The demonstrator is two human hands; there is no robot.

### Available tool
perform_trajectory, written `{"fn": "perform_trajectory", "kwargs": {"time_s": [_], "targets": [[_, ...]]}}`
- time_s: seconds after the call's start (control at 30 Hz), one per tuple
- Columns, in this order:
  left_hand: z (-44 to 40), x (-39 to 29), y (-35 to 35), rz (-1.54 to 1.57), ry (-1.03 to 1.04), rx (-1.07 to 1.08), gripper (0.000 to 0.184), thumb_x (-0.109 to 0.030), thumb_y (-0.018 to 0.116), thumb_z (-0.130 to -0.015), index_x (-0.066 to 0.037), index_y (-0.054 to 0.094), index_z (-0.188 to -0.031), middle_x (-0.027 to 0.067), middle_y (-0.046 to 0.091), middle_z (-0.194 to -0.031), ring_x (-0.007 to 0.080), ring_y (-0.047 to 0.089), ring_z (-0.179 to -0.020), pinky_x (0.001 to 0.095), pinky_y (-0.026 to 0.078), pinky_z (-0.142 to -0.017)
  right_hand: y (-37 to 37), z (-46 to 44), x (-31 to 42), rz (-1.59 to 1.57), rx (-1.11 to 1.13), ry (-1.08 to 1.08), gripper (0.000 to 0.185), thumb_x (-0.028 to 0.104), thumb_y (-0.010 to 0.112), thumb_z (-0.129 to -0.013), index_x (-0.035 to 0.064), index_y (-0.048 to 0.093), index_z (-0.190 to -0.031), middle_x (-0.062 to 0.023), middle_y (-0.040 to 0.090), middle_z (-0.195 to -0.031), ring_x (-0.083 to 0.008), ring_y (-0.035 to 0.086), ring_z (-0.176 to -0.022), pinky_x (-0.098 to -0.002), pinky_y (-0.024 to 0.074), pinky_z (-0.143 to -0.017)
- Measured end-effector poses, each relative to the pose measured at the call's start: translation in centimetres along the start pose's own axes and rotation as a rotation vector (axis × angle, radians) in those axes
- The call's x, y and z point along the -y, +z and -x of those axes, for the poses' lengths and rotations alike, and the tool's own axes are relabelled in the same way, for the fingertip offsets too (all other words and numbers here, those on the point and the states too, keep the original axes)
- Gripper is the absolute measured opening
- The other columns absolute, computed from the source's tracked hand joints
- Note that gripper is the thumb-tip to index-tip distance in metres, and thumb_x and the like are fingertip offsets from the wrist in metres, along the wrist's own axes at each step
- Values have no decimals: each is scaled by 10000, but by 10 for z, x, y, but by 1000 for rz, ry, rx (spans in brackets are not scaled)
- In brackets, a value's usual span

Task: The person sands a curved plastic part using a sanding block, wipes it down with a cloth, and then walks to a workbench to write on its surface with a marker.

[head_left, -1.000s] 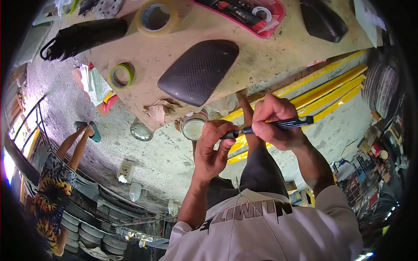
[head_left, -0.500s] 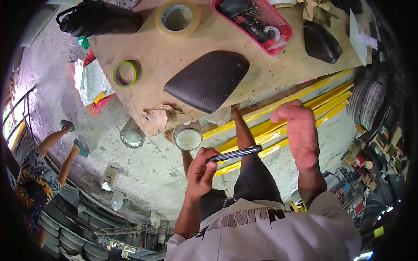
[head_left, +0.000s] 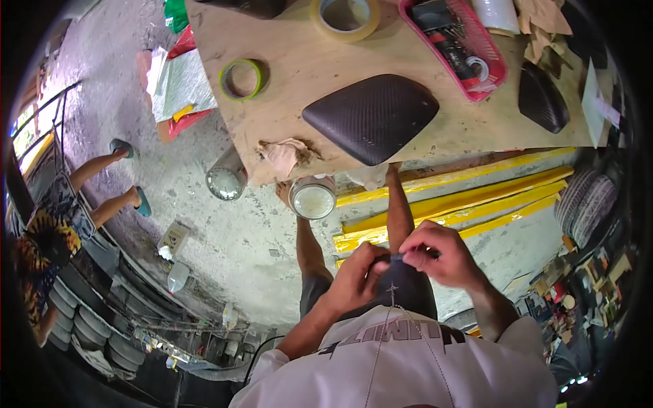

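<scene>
Over my lap, my left hand is closed round a slim dark pen-like tool. Most of it is hidden by the fingers, so its exact kind is unclear. My right hand pinches the other end, fingers bent and close to the left hand. Beyond both hands, a dark carbon-patterned shell lies on the wooden table. Near the table's front corner are a crumpled piece of paper and, just off the edge, a can.
A green tape roll, a clear tape roll, a pink basket and a smaller dark shell rest on the table. Yellow strips lie on the floor below. Another person is at the far left.
My right hand has come down from raised and open to the tool's end, meeting my left hand. The view has shifted, so the table appears higher and farther right.
</scene>
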State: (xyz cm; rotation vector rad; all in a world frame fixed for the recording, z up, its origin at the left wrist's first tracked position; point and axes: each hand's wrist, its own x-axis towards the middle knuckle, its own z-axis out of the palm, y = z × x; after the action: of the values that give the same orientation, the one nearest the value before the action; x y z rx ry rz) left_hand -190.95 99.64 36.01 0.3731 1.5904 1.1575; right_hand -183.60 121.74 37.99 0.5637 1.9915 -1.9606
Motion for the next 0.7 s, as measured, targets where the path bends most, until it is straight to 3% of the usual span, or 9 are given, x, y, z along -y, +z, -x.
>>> {"fn": "perform_trajectory", "kwargs": {"time_s": [0.03,0.13,0.23,0.27,0.4,0.47,0.57,0.63,0.7], "targets": [[-7,1,-5,-25,50,10,286,-179,653,-979,6,565,-1178,198,583,-1022,371,587,-943,412,470,-812,0,9,-10,-326,-7,290,119,25,729,-911,18,660,-1008,-33,633,-868,-124,631,-739,-266,514,-653],[-43,7,-28,-158,166,-223,652,-204,763,-895,-8,468,-1443,210,546,-1270,380,520,-1152,448,408,-1045,-40,11,-52,-180,-345,246,123,122,688,-971,37,651,-1054,15,612,-860,-57,582,-728,-215,481,-627],[-80,47,-69,-522,90,-789,760,-86,827,-773,-82,502,-1460,186,524,-1256,333,520,-1182,430,437,-1030,-114,7,-95,-91,-776,268,158,203,671,-996,63,656,-1065,48,593,-873,-25,504,-706,-177,389,-604],[-87,54,-88,-769,64,-778,804,-86,837,-752,-164,504,-1480,190,501,-1290,335,481,-1220,451,418,-1044,-137,7,-113,-74,-802,273,166,205,673,-994,64,658,-1081,51,588,-876,-27,496,-718,-180,376,-617],[-90,93,-116,-1054,84,-684,588,-92,775,-806,-241,621,-1354,75,555,-1271,327,512,-1158,486,361,-1043,-209,5,-188,-100,-907,209,269,241,688,-987,47,660,-1171,7,623,-974,-57,514,-808,-208,425,-715],[-90,101,-120,-1065,207,-746,472,-73,751,-834,-199,660,-1279,36,608,-1209,296,544,-1120,466,363,-1033,-214,-5,-204,432,-1212,172,339,263,703,-976,36,650,-1223,-34,635,-1083,-90,551,-898,-235,461,-796],[-86,90,-117,-748,215,-884,306,-48,721,-872,-121,685,-1167,44,676,-1068,272,600,-1023,425,405,-981,-183,-11,-175,720,-1320,137,438,254,741,-948,26,615,-1300,-109,617,-1284,-169,602,-1084,-275,500,-921],[-82,67,-104,-338,178,-974,238,18,691,-874,-58,686,-1100,119,709,-1013,283,672,-925,385,503,-860,-124,-19,-137,522,-1193,72,450,224,742,-946,37,593,-1328,-117,618,-1289,-187,612,-1112,-274,505,-930],[-69,62,-94,-317,161,-924,247,12,703,-867,-55,688,-1104,136,713,-1050,273,684,-936,380,511,-897,-63,-21,-147,-186,-889,66,489,180,720,-961,56,531,-1395,-122,615,-1285,-179,613,-1099,-274,515,-946]]}}
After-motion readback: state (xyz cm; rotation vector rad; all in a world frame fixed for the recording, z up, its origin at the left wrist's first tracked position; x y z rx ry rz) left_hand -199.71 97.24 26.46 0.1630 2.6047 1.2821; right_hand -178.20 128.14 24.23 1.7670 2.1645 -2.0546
